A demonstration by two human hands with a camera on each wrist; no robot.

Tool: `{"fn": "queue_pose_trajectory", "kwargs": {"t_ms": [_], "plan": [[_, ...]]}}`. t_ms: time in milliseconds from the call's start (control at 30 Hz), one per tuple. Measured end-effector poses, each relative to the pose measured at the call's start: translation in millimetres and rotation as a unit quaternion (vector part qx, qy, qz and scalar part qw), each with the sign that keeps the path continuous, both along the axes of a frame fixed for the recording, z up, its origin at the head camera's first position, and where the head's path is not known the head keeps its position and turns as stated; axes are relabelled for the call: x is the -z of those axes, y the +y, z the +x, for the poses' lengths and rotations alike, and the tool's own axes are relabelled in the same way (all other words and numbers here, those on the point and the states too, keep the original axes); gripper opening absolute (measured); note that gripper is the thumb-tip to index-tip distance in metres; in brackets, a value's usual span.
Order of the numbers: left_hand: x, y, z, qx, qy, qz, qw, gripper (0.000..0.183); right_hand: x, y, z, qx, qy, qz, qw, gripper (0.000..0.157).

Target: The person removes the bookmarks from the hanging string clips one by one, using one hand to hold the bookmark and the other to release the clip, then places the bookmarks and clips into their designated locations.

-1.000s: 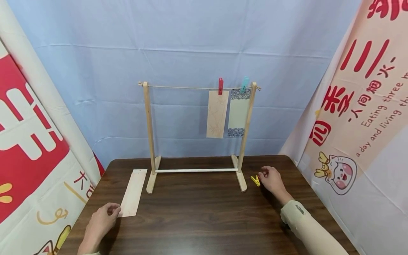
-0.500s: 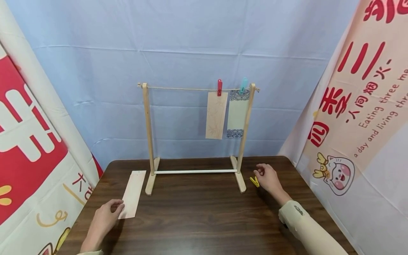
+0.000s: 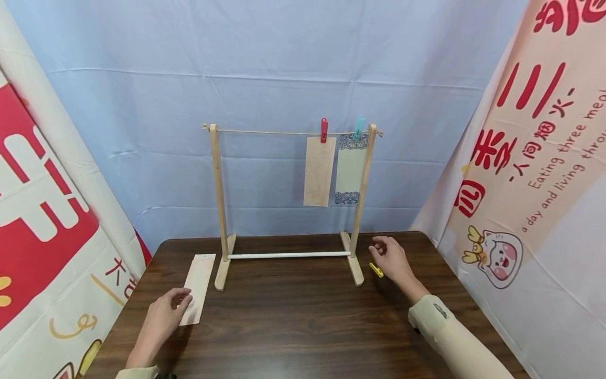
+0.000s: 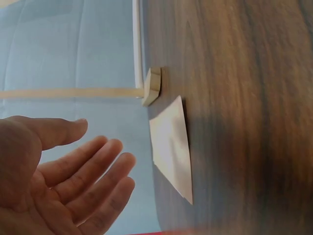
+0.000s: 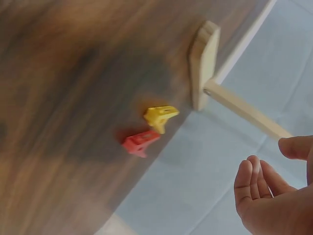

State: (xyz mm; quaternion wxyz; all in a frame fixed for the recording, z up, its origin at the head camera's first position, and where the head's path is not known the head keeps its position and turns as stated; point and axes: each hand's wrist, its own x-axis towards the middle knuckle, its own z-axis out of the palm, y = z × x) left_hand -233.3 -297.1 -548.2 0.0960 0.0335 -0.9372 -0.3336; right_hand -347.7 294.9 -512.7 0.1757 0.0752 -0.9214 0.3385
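My left hand (image 3: 162,318) is over the near end of a pale paper card (image 3: 201,279) lying on the left of the table. In the left wrist view its fingers are spread loosely, apart from the card (image 4: 171,147). My right hand (image 3: 394,263) is beside a yellow clothespin (image 3: 376,270) at the right, fingers relaxed and holding nothing. The right wrist view shows a red clothespin (image 5: 140,142) next to the yellow one; the hand hides it in the head view.
A wooden stand (image 3: 219,195) with a cord (image 3: 265,131) stands at the back. From the cord hang a pale card (image 3: 319,176) under a red clothespin (image 3: 324,130) and a blue-patterned card (image 3: 350,168) under a turquoise clothespin (image 3: 359,128). A blue cloth (image 3: 142,105) hangs behind.
My left hand has moved right and forward over the card. My right hand has shifted slightly left and forward. The card and the clothespins stay in place.
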Motion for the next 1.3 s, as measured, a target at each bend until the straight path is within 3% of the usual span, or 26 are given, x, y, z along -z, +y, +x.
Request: {"fn": "queue_pose_trajectory", "kwargs": {"t_ms": [733, 1300], "plan": [[-22.9, 28.0, -18.2, 0.031, 0.048, 0.021, 0.9982, 0.03, -46.2, -30.8, 8.0, -0.023, 0.034, -0.04, 0.998, 0.035], [-37.1, 54.4, -31.2, 0.068, 0.084, 0.045, 0.9931, 0.032, -76.3, -41.2, 12.9, -0.041, 0.084, -0.05, 0.994, 0.032]]}}
